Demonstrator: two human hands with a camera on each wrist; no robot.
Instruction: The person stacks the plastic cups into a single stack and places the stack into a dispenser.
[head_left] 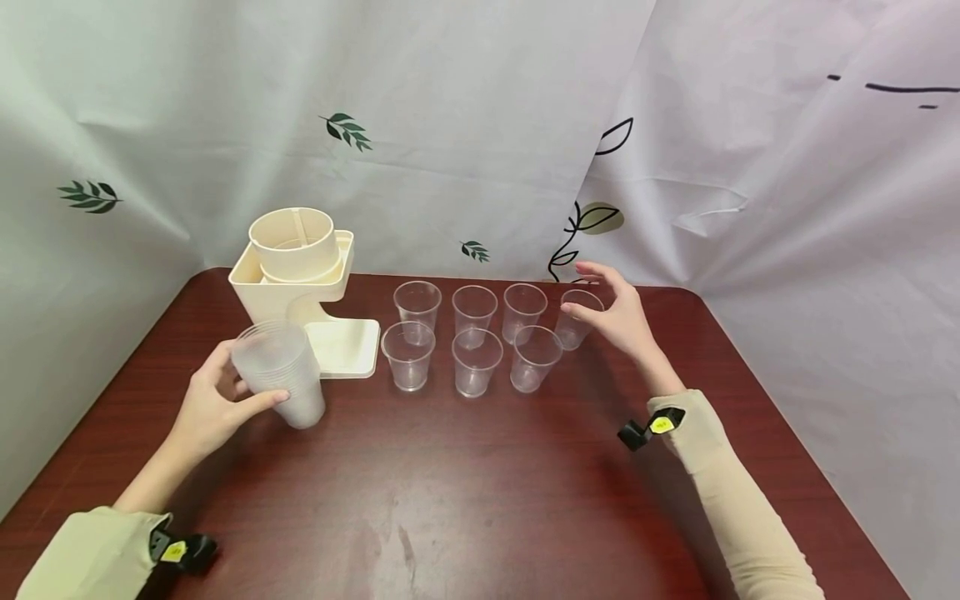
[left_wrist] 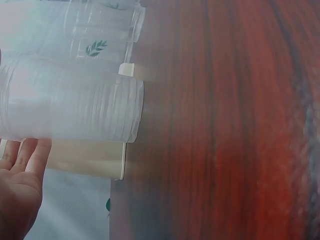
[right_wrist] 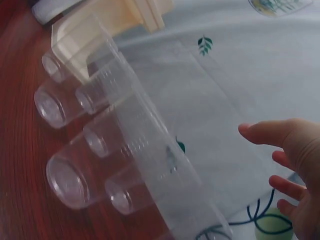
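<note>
My left hand (head_left: 212, 408) grips a stack of clear plastic cups (head_left: 288, 379) at the left, thumb on its near side. In the left wrist view the stack (left_wrist: 75, 107) stands with its base at the tabletop, fingers against its side. My right hand (head_left: 618, 317) is at the far right cup (head_left: 573, 329) of the back row, thumb and fingers spread apart about its rim. In the right wrist view, nothing is pinched between the thumb and fingers of that hand (right_wrist: 302, 165). Several single clear cups, such as a front one (head_left: 474, 375), stand upright in two rows.
Behind the stack stands a cream plastic holder (head_left: 288, 292) with a round cup-like top and a flat base plate (head_left: 345, 350). The dark red wooden table (head_left: 465, 483) backs onto a pale curtain (head_left: 465, 125) with leaf prints.
</note>
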